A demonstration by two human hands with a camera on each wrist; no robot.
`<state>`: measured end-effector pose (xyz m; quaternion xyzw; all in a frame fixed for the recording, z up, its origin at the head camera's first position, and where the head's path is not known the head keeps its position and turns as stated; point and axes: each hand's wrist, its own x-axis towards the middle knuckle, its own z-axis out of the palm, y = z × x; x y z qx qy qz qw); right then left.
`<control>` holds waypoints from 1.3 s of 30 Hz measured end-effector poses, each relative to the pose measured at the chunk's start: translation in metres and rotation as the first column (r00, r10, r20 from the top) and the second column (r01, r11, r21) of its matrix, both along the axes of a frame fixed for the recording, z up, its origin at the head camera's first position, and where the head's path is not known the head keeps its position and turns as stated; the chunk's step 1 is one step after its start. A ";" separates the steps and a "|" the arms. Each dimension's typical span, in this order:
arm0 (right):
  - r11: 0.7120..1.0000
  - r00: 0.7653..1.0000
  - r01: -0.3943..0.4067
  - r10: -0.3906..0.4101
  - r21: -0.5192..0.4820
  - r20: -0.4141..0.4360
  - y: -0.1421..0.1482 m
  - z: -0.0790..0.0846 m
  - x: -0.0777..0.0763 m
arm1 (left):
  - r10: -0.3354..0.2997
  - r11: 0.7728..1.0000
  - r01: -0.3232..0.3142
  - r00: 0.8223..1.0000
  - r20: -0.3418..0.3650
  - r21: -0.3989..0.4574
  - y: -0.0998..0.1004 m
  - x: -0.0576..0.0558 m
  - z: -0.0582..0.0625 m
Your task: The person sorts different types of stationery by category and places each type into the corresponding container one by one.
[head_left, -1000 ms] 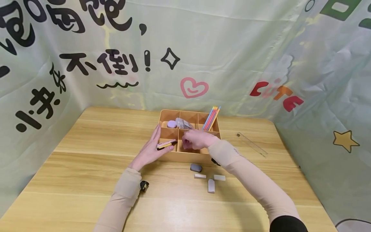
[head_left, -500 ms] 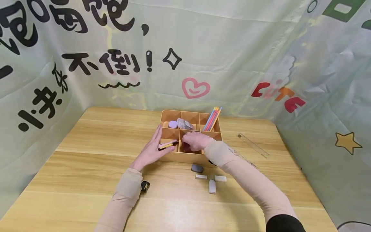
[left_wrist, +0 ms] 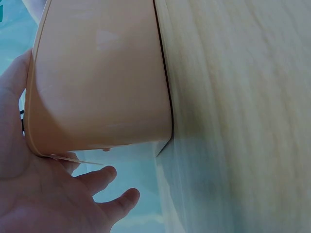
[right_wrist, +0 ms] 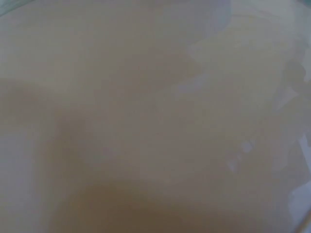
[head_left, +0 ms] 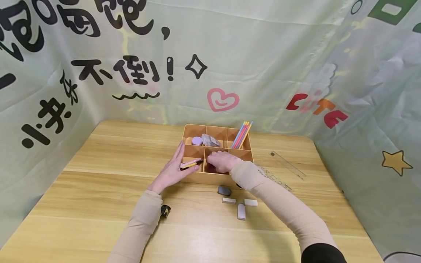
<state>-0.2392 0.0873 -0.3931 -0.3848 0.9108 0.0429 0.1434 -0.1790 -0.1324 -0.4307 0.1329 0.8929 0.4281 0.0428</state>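
Note:
A tan desk organizer [head_left: 207,178] with several compartments stands near the back of the table. My left hand [head_left: 171,168] rests at its left front corner, fingers straight along the side and thumb over the front-left compartment. In the left wrist view, that hand [left_wrist: 43,189] touches the organizer's rim [left_wrist: 31,97]. A yellow-and-black pen [head_left: 188,166] and a pink one lie by the thumb. My right hand [head_left: 223,161] reaches into the front middle compartment with bent fingers; its fingertips are hidden, and I cannot tell whether they hold anything. The right wrist view is a blurred tan surface.
Colored pencils [head_left: 241,136], a lilac round item [head_left: 197,141] and a clear packet [head_left: 210,140] fill back compartments. In front lie a grey eraser-like block [head_left: 224,190] and several whitish blocks [head_left: 241,212]. A clear ruler [head_left: 288,165] and a stencil ruler [head_left: 277,179] lie right.
My right hand stays in the front middle compartment while its forearm shifts slightly left, uncovering the stencil ruler. The left hand keeps its place on the organizer.

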 end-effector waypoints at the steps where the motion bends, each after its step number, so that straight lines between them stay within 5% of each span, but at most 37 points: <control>1: 1.000 1.000 0.001 -0.001 -0.002 0.002 0.000 0.000 0.000 | 0.000 1.000 0.000 1.000 -0.001 -0.001 0.000 0.000 0.000; 15: 0.973 0.998 -0.034 0.045 -0.227 0.042 0.013 0.021 0.001 | -0.009 1.000 0.009 1.000 -0.006 0.005 0.001 -0.002 0.000; 39: 0.825 1.000 0.007 -0.016 -0.565 -0.011 0.064 0.035 0.036 | -0.011 1.000 0.011 1.000 -0.001 0.006 -0.001 0.000 0.000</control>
